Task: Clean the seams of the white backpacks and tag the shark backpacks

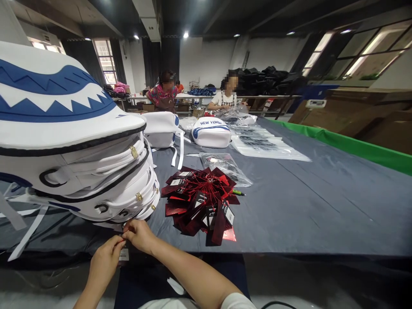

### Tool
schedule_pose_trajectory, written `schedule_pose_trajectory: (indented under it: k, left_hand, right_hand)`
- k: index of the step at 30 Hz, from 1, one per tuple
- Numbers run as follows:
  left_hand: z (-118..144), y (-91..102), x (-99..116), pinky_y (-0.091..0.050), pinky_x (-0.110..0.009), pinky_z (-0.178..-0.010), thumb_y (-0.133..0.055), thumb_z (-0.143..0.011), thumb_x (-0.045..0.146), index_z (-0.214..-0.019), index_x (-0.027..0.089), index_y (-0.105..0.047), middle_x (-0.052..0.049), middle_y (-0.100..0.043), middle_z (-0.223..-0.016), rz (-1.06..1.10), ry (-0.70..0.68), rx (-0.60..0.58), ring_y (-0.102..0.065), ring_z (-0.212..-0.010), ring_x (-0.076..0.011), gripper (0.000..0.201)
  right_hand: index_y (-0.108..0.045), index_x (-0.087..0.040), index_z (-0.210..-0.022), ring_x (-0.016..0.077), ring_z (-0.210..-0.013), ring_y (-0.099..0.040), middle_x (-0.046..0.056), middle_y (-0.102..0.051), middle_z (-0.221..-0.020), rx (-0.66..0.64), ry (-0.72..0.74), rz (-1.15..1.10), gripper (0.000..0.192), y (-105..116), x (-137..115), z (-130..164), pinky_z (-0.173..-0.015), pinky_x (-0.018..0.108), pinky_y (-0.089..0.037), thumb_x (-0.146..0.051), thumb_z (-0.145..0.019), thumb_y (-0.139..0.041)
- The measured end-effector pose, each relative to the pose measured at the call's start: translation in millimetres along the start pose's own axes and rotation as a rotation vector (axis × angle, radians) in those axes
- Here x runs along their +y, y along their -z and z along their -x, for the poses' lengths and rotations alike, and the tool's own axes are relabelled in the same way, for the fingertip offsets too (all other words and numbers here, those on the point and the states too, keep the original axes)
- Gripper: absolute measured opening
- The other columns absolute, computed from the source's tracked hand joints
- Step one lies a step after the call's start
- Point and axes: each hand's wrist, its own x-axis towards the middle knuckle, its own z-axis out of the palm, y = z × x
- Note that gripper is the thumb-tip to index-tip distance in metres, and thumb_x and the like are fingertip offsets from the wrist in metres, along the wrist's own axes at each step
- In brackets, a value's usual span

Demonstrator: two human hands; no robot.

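Observation:
At the table's front edge, my two hands meet fingertip to fingertip just below a stack of white backpacks (112, 171) with blue trim and gold zipper pulls. Closed in a pinch, my left hand (104, 262) holds a thin red string. A hang tag (124, 255) with a white label hangs just below the fingers, partly in shadow. My right hand (140, 235) is pinched too, against the lowest bag; what its fingertips grip is hidden. Right of the stack lies a fanned pile of dark red hang tags (199, 206) with red strings gathered at the middle.
Behind the tags lie a clear plastic bag (225, 167), a white "NEW YORK" pouch (211, 134), another white bag (160, 131) and flat plastic sleeves (267, 143). A green-yellow pen (238, 193) pokes from the tag pile. Two people work across the table; cardboard boxes (354, 111) stand right.

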Motion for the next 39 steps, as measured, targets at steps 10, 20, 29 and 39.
schedule_pose_trajectory:
  k: [10,20,29,39]
  left_hand:
    - [0,0.0,3,-0.046,-0.023,-0.062,-0.045,-0.091,0.045,-0.089,0.027,-0.068,0.0,-0.074,-0.08,-0.08,-0.021,0.032,-0.069,-0.07,-0.0175,0.03]
    - [10,-5.0,22,-0.048,-0.025,-0.068,-0.048,-0.094,0.044,-0.113,0.021,-0.064,-0.005,-0.071,-0.103,-0.128,-0.043,0.244,-0.065,-0.072,-0.015,0.033]
    - [-19,-51.7,105,-0.05,-0.027,-0.082,-0.046,-0.097,0.031,-0.106,0.021,-0.066,-0.006,-0.071,-0.103,0.2,-0.318,-0.016,-0.067,-0.09,-0.0167,0.025]
    - [-90,-107.6,199,-0.049,-0.027,-0.084,-0.054,-0.093,0.02,-0.101,0.022,-0.068,-0.003,-0.072,-0.1,0.254,-0.417,-0.159,-0.066,-0.089,-0.0156,0.016]
  right_hand:
    - [-0.07,-0.018,-0.089,0.0103,-0.066,-0.054,-0.004,-0.06,-0.071,0.027,0.018,0.043,0.01,-1,1,1,-0.061,0.019,-0.04,-0.013,-0.081,-0.071]
    - [-0.068,-0.021,-0.102,0.0139,-0.085,-0.064,0.002,-0.069,-0.097,0.293,0.051,0.187,0.017,68,15,64,-0.079,0.023,-0.049,-0.015,-0.088,-0.06]
    - [-0.069,-0.015,-0.106,0.0261,-0.106,-0.056,0.015,-0.065,-0.113,0.829,-0.34,0.683,0.028,231,39,93,-0.093,0.037,-0.039,-0.027,-0.096,-0.045]
    - [-0.073,-0.019,-0.093,0.0254,-0.094,-0.063,0.011,-0.071,-0.098,0.687,-0.57,0.955,0.016,277,50,75,-0.075,0.033,-0.032,-0.021,-0.091,-0.057]
